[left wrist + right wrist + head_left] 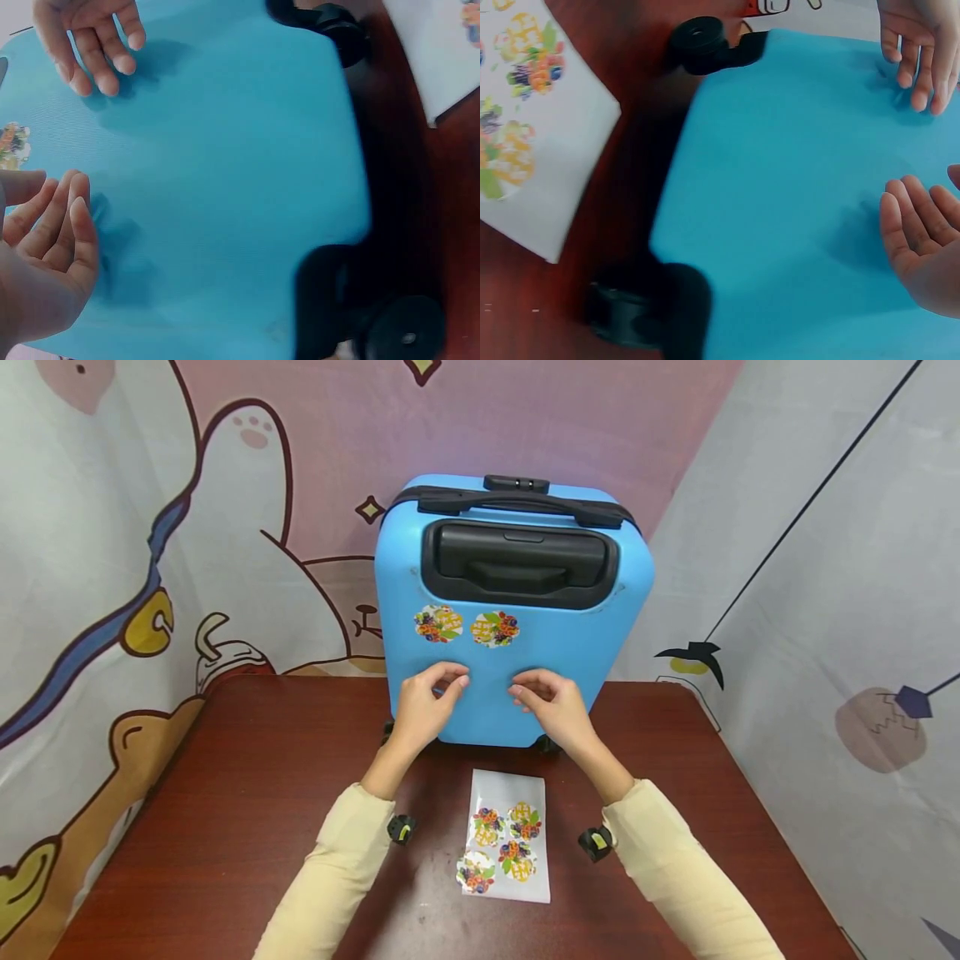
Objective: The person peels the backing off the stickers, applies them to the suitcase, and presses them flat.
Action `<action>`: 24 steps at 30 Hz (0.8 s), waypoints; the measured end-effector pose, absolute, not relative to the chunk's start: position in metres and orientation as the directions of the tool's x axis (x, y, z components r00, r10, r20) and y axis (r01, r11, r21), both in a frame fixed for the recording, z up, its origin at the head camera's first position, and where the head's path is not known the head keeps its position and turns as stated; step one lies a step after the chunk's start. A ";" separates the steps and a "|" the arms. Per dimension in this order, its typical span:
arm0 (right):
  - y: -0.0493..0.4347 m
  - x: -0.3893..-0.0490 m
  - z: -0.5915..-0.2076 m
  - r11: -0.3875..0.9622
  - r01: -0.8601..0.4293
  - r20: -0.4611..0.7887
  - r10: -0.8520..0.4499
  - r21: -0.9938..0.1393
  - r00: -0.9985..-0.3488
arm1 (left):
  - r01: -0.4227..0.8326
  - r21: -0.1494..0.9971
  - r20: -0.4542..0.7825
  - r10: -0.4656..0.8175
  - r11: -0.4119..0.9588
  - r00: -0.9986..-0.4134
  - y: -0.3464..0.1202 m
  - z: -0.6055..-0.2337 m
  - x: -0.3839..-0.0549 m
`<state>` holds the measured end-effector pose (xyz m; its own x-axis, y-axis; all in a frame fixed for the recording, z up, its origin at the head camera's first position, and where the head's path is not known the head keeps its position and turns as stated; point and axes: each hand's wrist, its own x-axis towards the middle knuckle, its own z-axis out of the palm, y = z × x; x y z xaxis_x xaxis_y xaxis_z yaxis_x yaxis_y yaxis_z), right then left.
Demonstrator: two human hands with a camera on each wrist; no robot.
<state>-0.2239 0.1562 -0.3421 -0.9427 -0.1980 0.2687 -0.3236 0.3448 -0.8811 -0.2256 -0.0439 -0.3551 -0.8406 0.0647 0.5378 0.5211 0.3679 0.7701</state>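
Note:
A light blue suitcase (577, 643) stands upright on the table, its black handle panel (519, 564) towards the top. Two round fruit-patterned stickers (438, 623) sit side by side beneath that panel. My left hand (426, 706) is in front of the suitcase, below the left sticker, its fingers loosely bent and nothing visible between them. To its right, my right hand (555, 702) is held in much the same way, also without anything visible in it. In the left wrist view, the fingertips of both hands are close to the blue shell; contact cannot be made out.
On the brown table (262, 810), a white sheet (510, 785) with several round fruit stickers lies between my forearms. One sticker overhangs its left edge. Black wheels (697, 45) show at the suitcase's base. A cartoon-printed cloth (525, 427) hangs behind.

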 end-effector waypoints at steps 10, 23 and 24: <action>0.175 -0.216 -0.381 0.413 -0.235 0.173 -0.182 -0.880 -0.968 | 0.483 0.793 0.472 0.127 0.372 -0.873 -0.047 -0.389 -0.219; 0.193 -0.203 -0.424 0.478 -0.089 0.017 -0.153 -0.874 -0.988 | 0.313 0.835 0.245 0.203 0.452 -0.948 -0.050 -0.437 -0.210; 0.194 -0.202 -0.428 0.487 -0.081 0.009 -0.149 -0.870 -0.989 | 0.300 0.838 0.227 0.210 0.456 -0.951 -0.050 -0.440 -0.210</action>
<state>-0.2020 0.1942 -0.4277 -0.9887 -0.1495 0.0086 -0.0811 0.4867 -0.8698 -0.2097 -0.0498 -0.4400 -0.9511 0.2096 0.2268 0.3002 0.4555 0.8381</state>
